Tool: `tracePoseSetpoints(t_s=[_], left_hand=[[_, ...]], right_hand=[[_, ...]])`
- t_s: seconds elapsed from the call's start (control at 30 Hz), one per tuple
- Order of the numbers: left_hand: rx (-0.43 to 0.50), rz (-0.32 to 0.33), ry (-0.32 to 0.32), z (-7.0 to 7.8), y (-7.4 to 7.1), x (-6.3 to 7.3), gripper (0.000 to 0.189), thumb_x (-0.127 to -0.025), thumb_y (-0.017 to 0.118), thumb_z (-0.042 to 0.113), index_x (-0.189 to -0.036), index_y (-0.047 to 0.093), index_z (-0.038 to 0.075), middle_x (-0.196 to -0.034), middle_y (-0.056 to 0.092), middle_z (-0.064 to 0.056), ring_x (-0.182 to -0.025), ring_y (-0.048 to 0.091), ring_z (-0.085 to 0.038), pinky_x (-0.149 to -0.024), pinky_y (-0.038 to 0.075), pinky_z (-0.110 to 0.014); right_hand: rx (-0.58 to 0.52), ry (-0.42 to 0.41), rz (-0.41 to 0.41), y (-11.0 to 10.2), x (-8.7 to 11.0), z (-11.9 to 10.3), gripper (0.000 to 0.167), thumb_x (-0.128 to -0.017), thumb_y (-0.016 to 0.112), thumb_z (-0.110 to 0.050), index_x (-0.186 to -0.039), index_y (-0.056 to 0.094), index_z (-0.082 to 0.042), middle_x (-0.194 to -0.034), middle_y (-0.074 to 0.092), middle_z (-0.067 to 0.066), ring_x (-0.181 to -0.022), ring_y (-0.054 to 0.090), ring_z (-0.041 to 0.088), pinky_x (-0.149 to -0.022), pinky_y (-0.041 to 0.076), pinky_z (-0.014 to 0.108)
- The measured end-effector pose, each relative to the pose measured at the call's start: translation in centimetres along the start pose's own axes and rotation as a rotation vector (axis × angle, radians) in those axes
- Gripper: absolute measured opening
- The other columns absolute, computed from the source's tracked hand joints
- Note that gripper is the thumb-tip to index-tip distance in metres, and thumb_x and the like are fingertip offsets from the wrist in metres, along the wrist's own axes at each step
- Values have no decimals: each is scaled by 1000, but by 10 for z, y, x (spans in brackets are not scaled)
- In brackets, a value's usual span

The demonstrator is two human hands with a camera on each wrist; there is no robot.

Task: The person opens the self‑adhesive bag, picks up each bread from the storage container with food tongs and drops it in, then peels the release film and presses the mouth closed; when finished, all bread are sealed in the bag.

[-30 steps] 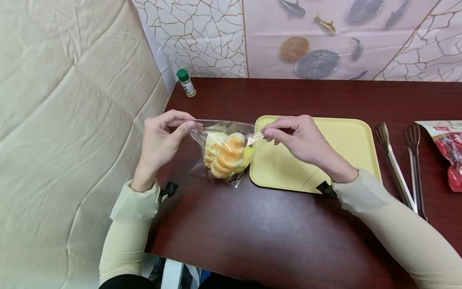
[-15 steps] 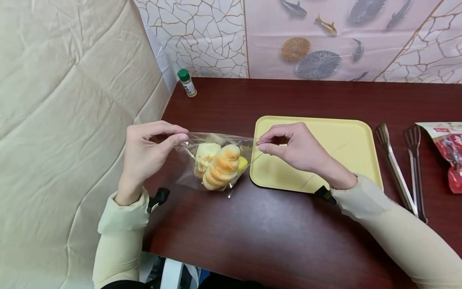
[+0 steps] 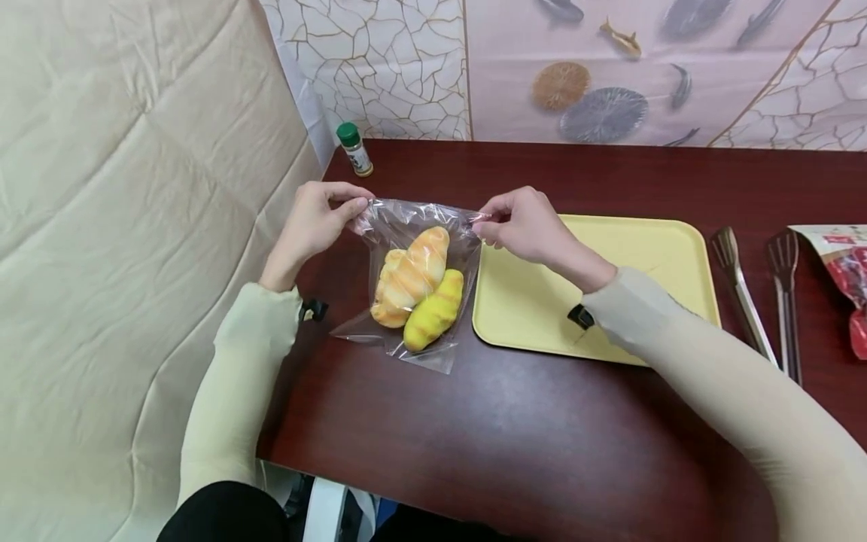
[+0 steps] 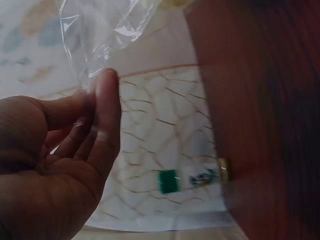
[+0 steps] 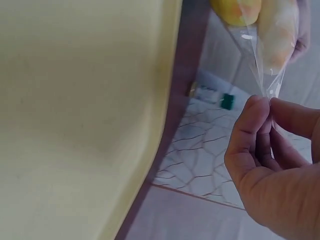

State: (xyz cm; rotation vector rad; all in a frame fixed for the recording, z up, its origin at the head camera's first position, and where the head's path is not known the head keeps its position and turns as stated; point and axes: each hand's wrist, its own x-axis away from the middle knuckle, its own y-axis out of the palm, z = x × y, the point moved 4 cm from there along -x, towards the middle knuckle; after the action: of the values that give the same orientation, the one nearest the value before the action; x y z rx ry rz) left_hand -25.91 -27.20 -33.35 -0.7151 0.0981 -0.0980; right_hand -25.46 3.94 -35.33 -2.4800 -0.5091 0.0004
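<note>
A clear plastic bag (image 3: pixel 463 260) hangs between my two hands, its top edge stretched sideways. My left hand (image 3: pixel 317 224) pinches one top corner between thumb and fingers; my right hand (image 3: pixel 524 226) pinches the other. Inside lie a golden-brown twisted bread roll (image 3: pixel 423 260) and a yellow croissant-shaped roll (image 3: pixel 435 310); a further paler piece sits partly hidden behind the twisted one. In the left wrist view, thumb and fingers hold the bag film (image 4: pixel 107 30). The right wrist view has the bag's gathered corner (image 5: pixel 270 85) between the fingertips.
Right of the bag lies a yellow tray (image 3: pixel 637 233), partly beneath my right forearm. Two pairs of metal tongs, one silver (image 3: pixel 745 293) and one darker (image 3: pixel 786 301), lie beyond it, near a red-and-white package (image 3: pixel 847 263). A green-capped seasoning bottle (image 3: pixel 355 150) stands at the back left.
Both hands first lowered the bag slightly, then raised it away from me. The bag now faces the head camera more, with the yellow roll in fuller view. Both hands keep their pinch.
</note>
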Motion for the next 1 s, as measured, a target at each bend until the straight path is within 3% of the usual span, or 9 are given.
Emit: tracePoseSetpoints(t_s=[0.13,0.27,0.47,0.6,0.7,0.83,0.93,1.0], left_hand=[[41,-94,-45,-19,8,-25,21,-106,67,5,-121,79,-2,-93,80,-12,-64,69,1,-67,64,-25],[92,-150,-83,-34,14,-41,23,-107,63,3,-124,76,-6,-87,76,-6,-63,67,-3,-65,64,-27],[188,-239,-151,-49,23,-50,30,-109,57,-1,-134,68,-11,-81,68,1,-65,64,-7,-64,62,-24],[210,-274,-171,-52,25,-52,33,-109,56,-1,-138,65,-12,-84,72,-1,-67,66,-7,-65,61,-22],[165,-269,-167,-49,22,-52,35,-110,57,2,-141,64,-10,-97,76,-12,-72,69,-7,-71,64,-23],[-15,-206,-133,-38,9,-47,36,-112,56,11,-145,66,1,-123,75,-22,-92,74,-17,-88,62,-28],[-141,-175,-72,-20,-2,-34,39,-113,56,17,-150,65,8,-142,71,-19,-118,70,-28,-105,53,-38],[-172,-168,-26,-4,-6,-21,42,-112,58,20,-153,62,11,-148,69,-18,-126,67,-36,-110,50,-46]], right_hand=[[50,17,-13,5,-22,5,13,-101,72,-16,-100,81,-7,-73,70,-3,-69,62,9,-65,48,27],[79,44,-26,11,-41,12,13,-101,72,-16,-101,81,-6,-71,68,-6,-66,59,6,-63,46,24],[106,85,-28,18,-56,24,16,-100,74,-15,-106,82,-3,-82,73,-2,-71,59,8,-66,45,23],[109,105,-28,20,-59,29,17,-100,75,-15,-110,82,-2,-91,74,-1,-81,55,13,-71,43,26],[101,113,-22,19,-59,30,22,-100,74,-16,-116,80,-2,-97,75,4,-84,58,16,-72,44,26],[89,129,13,14,-53,29,37,-103,69,-20,-134,72,-1,-114,76,14,-91,69,21,-77,49,25],[77,100,87,6,-39,25,41,-104,64,-20,-141,66,-2,-124,76,18,-102,73,27,-88,51,30],[67,56,161,-2,-26,21,38,-104,63,-18,-139,66,-2,-124,76,18,-104,73,31,-92,50,33]])
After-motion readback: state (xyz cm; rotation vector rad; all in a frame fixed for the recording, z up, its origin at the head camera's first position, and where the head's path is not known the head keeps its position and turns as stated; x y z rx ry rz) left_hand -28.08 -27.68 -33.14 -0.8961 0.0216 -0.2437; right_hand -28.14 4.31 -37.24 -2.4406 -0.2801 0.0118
